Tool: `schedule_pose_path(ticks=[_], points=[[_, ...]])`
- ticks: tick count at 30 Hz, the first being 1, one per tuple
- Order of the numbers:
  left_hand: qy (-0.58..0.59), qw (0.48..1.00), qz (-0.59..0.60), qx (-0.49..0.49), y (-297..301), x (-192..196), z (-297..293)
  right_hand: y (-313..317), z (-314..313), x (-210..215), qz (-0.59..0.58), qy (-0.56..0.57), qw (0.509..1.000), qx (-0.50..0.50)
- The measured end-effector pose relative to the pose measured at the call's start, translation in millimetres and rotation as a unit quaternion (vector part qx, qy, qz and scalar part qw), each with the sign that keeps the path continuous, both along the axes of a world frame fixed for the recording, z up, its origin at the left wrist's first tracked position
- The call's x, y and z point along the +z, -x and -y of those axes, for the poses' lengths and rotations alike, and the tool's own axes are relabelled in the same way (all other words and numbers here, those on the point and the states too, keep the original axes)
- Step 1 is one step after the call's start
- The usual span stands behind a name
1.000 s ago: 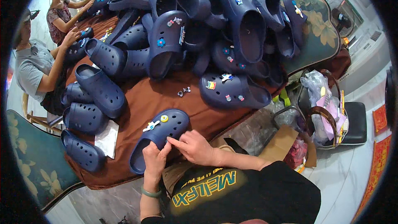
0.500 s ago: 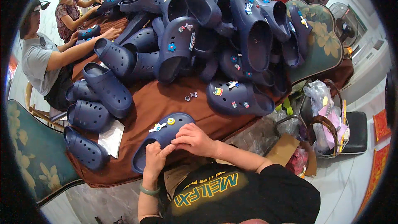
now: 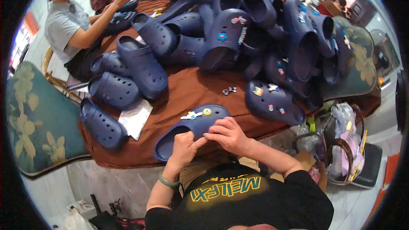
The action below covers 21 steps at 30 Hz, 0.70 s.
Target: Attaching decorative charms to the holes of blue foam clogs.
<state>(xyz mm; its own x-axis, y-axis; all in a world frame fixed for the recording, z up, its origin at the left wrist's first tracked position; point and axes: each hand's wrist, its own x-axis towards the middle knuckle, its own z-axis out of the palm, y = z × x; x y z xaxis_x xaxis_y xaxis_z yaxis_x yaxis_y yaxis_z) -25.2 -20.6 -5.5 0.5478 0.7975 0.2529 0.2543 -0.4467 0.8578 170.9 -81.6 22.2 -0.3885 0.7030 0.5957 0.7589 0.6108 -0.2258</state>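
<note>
lying toe up-right, heel lower-left, navy clog (image 3: 191, 128) pinched by both hands (image 3: 182, 149) (image 3: 229, 135).

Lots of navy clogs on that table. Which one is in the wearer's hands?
The clog at the near table edge, gripped by left hand and right hand. It alone carries a yellow round charm.

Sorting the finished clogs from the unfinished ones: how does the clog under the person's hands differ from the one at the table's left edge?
The held clog carries charms on its top, a yellow round one and a pale one; the left-edge clog shows only bare holes. The left hand and right hand grip the held clog, while nothing touches the left-edge clog, which lies beside a white sheet. Both are dark blue and lie on the brown tablecloth.
</note>
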Motion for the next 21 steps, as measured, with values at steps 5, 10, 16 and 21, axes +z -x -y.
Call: schedule_pose_path(ticks=[5,10,16,21], points=[[0.008,1.000,0.006,0.006,-1,3,3,19,5,-22,-0.072,-0.047,0.994,-0.069],[0.026,0.999,0.019,-0.007,4,-5,1,8,3,-9,-0.108,0.002,0.994,-0.025],[0.023,0.999,0.014,-0.036,2,-5,-5,-5,-18,7,-0.103,0.139,0.985,0.023],[-0.034,0.998,0.007,-0.046,2,5,-3,-3,-29,11,-0.103,0.192,0.976,0.013]])
